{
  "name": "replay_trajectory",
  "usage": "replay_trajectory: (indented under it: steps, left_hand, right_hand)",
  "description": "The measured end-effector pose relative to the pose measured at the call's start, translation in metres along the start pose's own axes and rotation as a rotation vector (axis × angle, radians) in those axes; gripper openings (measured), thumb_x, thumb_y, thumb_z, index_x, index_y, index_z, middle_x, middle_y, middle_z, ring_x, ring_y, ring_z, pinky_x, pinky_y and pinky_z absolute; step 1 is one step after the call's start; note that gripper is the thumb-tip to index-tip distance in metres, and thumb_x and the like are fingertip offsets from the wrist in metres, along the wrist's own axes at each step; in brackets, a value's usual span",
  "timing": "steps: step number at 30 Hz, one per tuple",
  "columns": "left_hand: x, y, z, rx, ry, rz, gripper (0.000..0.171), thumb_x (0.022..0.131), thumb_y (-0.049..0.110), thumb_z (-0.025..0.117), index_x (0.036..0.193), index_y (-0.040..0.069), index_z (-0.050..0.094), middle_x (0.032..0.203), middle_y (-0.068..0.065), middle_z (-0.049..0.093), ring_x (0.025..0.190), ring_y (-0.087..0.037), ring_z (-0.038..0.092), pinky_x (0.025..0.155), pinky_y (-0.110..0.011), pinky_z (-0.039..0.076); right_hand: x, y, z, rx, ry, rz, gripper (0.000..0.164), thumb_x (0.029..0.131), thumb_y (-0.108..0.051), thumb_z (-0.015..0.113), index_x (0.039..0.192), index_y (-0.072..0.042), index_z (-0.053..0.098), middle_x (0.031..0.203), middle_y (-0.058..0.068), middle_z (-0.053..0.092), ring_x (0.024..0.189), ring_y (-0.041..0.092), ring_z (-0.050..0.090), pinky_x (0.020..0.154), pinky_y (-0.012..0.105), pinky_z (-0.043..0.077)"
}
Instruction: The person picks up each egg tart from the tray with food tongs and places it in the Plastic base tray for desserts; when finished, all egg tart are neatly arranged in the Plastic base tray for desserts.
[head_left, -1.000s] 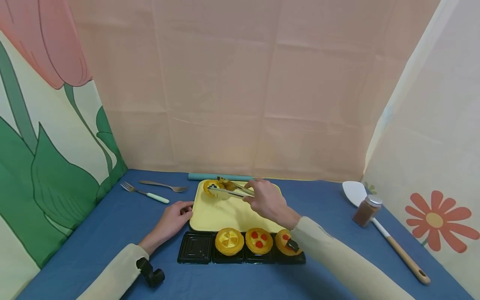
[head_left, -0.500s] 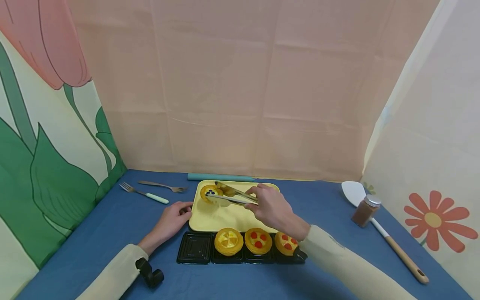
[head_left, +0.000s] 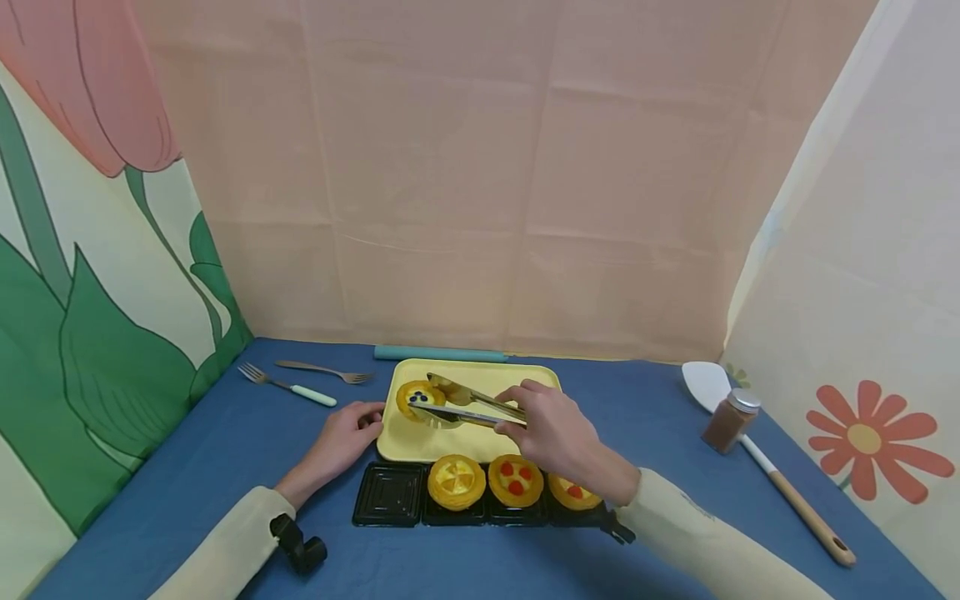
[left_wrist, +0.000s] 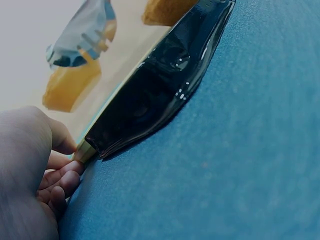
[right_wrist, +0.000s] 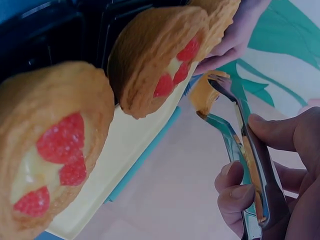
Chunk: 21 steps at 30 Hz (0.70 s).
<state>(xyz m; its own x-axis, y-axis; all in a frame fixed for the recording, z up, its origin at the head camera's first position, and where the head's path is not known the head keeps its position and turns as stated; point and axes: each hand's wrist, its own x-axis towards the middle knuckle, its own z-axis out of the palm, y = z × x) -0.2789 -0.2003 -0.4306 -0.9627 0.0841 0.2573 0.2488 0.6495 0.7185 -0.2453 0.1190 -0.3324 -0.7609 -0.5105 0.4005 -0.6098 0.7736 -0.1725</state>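
Note:
My left hand (head_left: 345, 437) pinches the left edge of a yellow tray (head_left: 472, 447), thumb above and fingers curled at the rim in the left wrist view. In my right hand (head_left: 557, 429) is a pair of metal tongs (right_wrist: 260, 175), held between thumb and fingers. The tongs' tips stand apart at the right side of a blueberry-topped egg tart (head_left: 409, 394) on the tray's left part. One tip overlaps the tart's near edge in the head view. Several black square compartments form a strip (head_left: 387, 495) before the tray; the leftmost holds nothing.
In the strip sit a lemon-topped tart (head_left: 457, 482) and two red-fruit tarts, one (head_left: 516, 481) beside the other (head_left: 573, 493). Two forks lie left, one green-handled (head_left: 311, 394). A teal rod (head_left: 441, 353) lies behind the tray. A spice jar (head_left: 731, 421) and white spatula (head_left: 810, 518) are right.
The blueberry tart has shifted toward the front left on the tray. My right hand has come nearer and to the right with the tongs. The left hand stays at the tray's edge.

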Motion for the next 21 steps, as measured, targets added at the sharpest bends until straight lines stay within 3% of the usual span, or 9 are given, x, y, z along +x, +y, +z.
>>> replay_trajectory:
  steps: [9, 21]
  left_hand:
    - [0.002, 0.000, 0.001, 0.023, -0.008, -0.022, 0.038, 0.096, 0.007, 0.056, 0.131, -0.005, 0.063, 0.095, -0.005, 0.058, 0.082, -0.019, 0.051, 0.070, -0.033, 0.041]
    - [0.000, -0.001, -0.001, 0.006, -0.013, 0.004, 0.035, 0.099, 0.009, 0.057, 0.130, -0.005, 0.064, 0.094, -0.005, 0.058, 0.079, -0.018, 0.050, 0.068, -0.033, 0.041]
  right_hand:
    - [-0.015, -0.006, -0.004, 0.042, -0.022, -0.034, 0.033, 0.086, -0.026, 0.082, 0.115, -0.013, 0.075, 0.095, -0.004, 0.065, 0.065, 0.006, 0.049, 0.054, 0.023, 0.044]
    - [-0.030, -0.018, -0.009, 0.086, -0.035, -0.085, 0.033, 0.085, -0.023, 0.083, 0.114, -0.012, 0.075, 0.091, -0.003, 0.063, 0.057, 0.003, 0.043, 0.051, 0.021, 0.042]
